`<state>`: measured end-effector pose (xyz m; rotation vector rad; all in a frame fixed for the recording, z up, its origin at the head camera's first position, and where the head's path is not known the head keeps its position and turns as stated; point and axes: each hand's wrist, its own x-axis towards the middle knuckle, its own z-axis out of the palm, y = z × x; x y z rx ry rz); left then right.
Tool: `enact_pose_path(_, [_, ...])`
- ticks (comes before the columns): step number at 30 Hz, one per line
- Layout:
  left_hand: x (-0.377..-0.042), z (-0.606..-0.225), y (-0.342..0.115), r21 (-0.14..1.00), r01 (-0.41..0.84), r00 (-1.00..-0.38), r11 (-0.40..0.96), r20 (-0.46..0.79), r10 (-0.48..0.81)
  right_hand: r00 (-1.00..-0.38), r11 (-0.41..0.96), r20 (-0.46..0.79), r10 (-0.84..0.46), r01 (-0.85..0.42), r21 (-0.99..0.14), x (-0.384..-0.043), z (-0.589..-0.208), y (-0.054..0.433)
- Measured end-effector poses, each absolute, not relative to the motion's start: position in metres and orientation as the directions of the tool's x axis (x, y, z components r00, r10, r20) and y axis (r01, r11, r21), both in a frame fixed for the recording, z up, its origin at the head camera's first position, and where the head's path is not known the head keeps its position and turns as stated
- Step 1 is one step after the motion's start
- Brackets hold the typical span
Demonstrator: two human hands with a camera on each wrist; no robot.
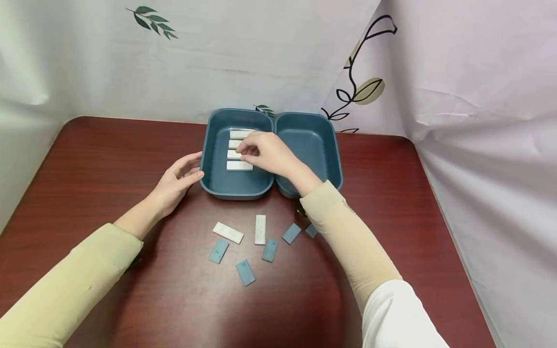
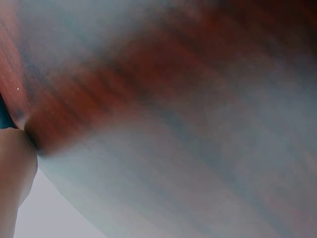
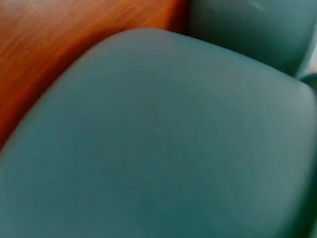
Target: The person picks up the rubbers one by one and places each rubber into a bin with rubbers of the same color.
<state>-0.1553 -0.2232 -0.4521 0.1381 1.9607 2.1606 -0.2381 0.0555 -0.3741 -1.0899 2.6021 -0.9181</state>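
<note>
My right hand (image 1: 270, 153) reaches over the left blue tray (image 1: 213, 181), thumb and index fingertips pinching the right end of a white tile (image 1: 232, 154). That tile lies in a column of several white tiles on the tray floor, with the nearest tile (image 1: 239, 166) just in front of it. Part of the column is hidden behind the fingers. My left hand (image 1: 176, 181) rests against the tray's left side, thumb at the rim and relaxed fingers along the outer wall. In the left wrist view, a bit of the hand (image 2: 15, 173) shows at the left edge.
A second blue tray (image 1: 332, 159) stands right beside the first, under my right forearm. On the red-brown table (image 1: 130, 314) in front lie two loose white tiles (image 1: 260, 229) and several smaller blue-grey tiles (image 1: 245, 272). White patterned cloth (image 1: 243, 58) hangs behind the table.
</note>
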Motion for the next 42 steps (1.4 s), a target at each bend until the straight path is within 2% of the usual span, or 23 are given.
enact_pose_path(10, [-0.153, -0.45, -0.224, 0.993, -0.098, -0.971, -0.072, -0.079, 0.224, -0.698, 0.411, 0.158, -0.698, -0.572, -0.71, -0.22, -0.363, 0.072])
enact_pose_path(20, [-0.156, -0.453, -0.223, 0.993, -0.102, -0.973, -0.065, -0.086, 0.214, -0.664, 0.31, 0.165, -0.73, -0.536, -0.786, -0.199, -0.363, 0.093])
enact_pose_path(36, [-0.156, -0.454, -0.225, 0.993, -0.095, -0.973, -0.067, -0.078, 0.219, -0.581, 0.282, 0.102, -0.808, -0.531, -0.799, -0.166, -0.386, 0.117])
enact_pose_path(42, [-0.157, -0.453, -0.225, 0.992, -0.104, -0.972, -0.065, -0.088, 0.216, -0.526, 0.274, 0.097, -0.845, -0.581, -0.766, -0.158, -0.395, 0.121])
